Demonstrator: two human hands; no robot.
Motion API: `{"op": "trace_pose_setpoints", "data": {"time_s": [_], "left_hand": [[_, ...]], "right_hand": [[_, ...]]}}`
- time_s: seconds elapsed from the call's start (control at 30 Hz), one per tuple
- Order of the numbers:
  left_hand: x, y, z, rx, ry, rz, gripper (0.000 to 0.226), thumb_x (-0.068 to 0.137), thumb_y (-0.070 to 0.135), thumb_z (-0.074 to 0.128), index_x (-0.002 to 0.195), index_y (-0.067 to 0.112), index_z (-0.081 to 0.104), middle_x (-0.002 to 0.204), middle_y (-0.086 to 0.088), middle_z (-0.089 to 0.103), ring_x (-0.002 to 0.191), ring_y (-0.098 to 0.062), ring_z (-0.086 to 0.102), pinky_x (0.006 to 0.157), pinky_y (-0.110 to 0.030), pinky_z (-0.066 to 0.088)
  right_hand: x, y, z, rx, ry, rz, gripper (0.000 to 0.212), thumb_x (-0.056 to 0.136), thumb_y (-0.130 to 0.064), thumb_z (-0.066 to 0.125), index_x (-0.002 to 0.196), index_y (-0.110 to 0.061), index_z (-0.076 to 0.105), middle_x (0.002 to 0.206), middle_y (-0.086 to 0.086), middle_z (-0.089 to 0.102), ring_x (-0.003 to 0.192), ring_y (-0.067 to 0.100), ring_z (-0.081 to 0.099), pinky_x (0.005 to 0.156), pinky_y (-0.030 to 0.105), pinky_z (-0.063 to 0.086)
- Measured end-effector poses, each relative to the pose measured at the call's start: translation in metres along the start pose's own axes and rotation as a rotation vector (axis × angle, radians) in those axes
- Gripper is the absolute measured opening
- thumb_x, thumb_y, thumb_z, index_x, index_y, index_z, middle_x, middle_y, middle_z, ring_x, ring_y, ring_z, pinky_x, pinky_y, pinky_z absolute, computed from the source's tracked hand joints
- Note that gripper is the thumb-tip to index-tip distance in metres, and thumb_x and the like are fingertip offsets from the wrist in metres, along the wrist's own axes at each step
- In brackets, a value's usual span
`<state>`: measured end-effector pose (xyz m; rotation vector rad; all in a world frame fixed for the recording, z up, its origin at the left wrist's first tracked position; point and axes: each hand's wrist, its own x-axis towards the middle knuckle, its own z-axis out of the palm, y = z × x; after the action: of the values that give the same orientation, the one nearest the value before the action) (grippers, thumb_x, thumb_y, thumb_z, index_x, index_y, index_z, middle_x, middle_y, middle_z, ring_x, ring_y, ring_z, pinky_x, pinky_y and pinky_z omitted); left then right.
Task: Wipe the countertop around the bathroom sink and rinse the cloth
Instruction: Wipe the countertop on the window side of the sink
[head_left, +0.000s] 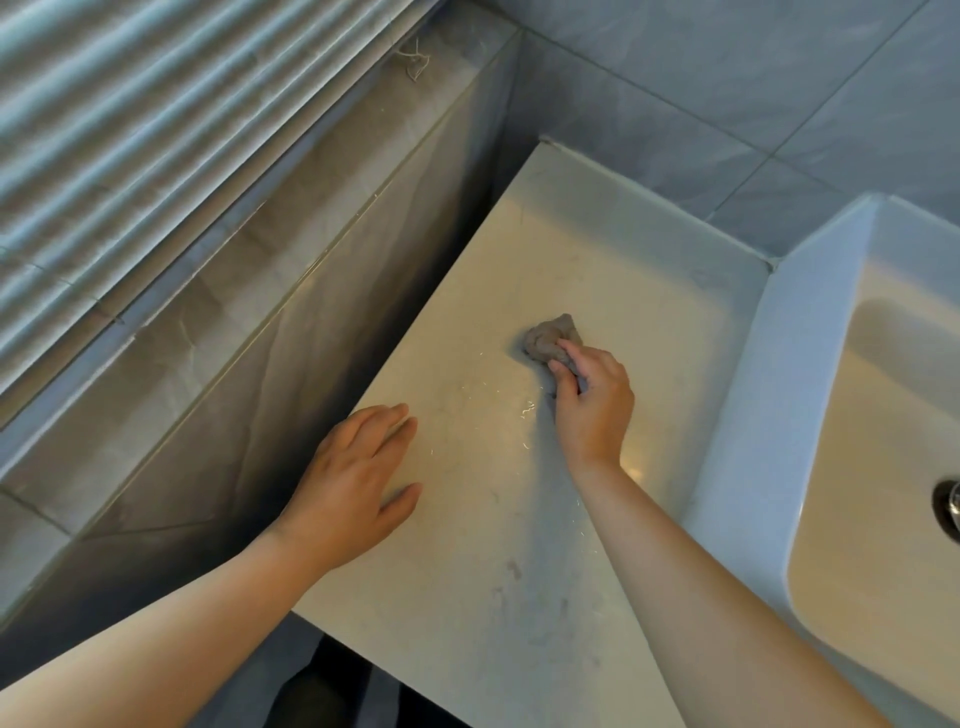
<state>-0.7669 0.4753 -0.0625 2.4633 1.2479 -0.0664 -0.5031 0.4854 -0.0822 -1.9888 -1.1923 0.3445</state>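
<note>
A pale stone countertop (597, 270) runs from the back corner toward me, left of a white vessel sink (753, 415). My right hand (595, 402) grips a bunched grey-brown cloth (548, 340) and presses it onto the middle of the countertop. Thin wet streaks glint on the surface just left of that hand. My left hand (358, 483) rests flat on the countertop's left edge, fingers straight and holding nothing.
A tiled ledge and side wall (249, 332) drop close along the countertop's left edge, with ribbed blinds (130, 130) above. Grey wall tiles (727, 88) back the counter. The sink's drain (948, 512) shows at the far right. Faint smudges mark the counter's near part.
</note>
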Motion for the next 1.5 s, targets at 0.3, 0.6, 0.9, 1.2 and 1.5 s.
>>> {"op": "trace_pose_setpoints", "data": {"time_s": [0.3,0.6,0.9,1.2,1.5], "left_hand": [[-0.007,-0.010,-0.009,-0.238,0.103,-0.013,0.065,0.088,0.051,0.040,0.141,0.012,0.040,0.145,0.002,0.038,0.134,-0.009,0.026,0.110,-0.027,0.027],[-0.029,-0.021,-0.001,-0.284,0.046,-0.168,0.069,0.092,0.042,0.050,0.150,0.019,0.020,0.155,0.011,0.010,0.139,-0.006,0.009,0.109,-0.018,0.013],[-0.029,-0.027,0.005,-0.338,0.047,-0.186,0.069,0.091,0.044,0.049,0.149,0.023,0.018,0.153,0.017,0.008,0.137,-0.002,0.011,0.109,-0.019,0.018],[-0.028,-0.030,0.003,-0.350,0.061,-0.183,0.064,0.091,0.042,0.051,0.148,0.023,0.027,0.152,0.018,0.015,0.136,-0.001,0.015,0.111,-0.024,0.025],[-0.038,-0.027,0.005,-0.497,0.107,-0.225,0.060,0.090,0.036,0.055,0.145,0.023,0.033,0.152,0.021,0.017,0.138,0.003,0.016,0.112,-0.023,0.025]], "right_hand": [[-0.057,-0.031,0.006,0.186,-0.240,-0.006,0.025,0.083,-0.008,0.068,0.106,-0.018,0.072,0.100,-0.005,0.069,0.097,0.009,0.061,0.089,0.018,0.046],[0.033,-0.029,-0.004,0.265,-0.018,0.163,0.028,0.085,-0.009,0.066,0.113,-0.015,0.067,0.105,-0.003,0.067,0.101,0.012,0.064,0.095,0.025,0.048],[0.041,-0.023,0.031,0.080,0.032,0.081,0.029,0.086,-0.015,0.066,0.115,-0.009,0.067,0.113,0.007,0.055,0.102,0.014,0.054,0.088,0.002,0.035],[-0.019,-0.045,0.043,0.098,-0.158,-0.116,0.024,0.081,-0.009,0.070,0.105,-0.013,0.072,0.102,0.000,0.065,0.096,0.016,0.061,0.089,0.021,0.047],[-0.046,-0.068,0.028,0.259,-0.279,-0.030,0.025,0.080,-0.004,0.071,0.104,-0.013,0.072,0.099,-0.006,0.068,0.093,0.005,0.063,0.087,0.013,0.047]]}}
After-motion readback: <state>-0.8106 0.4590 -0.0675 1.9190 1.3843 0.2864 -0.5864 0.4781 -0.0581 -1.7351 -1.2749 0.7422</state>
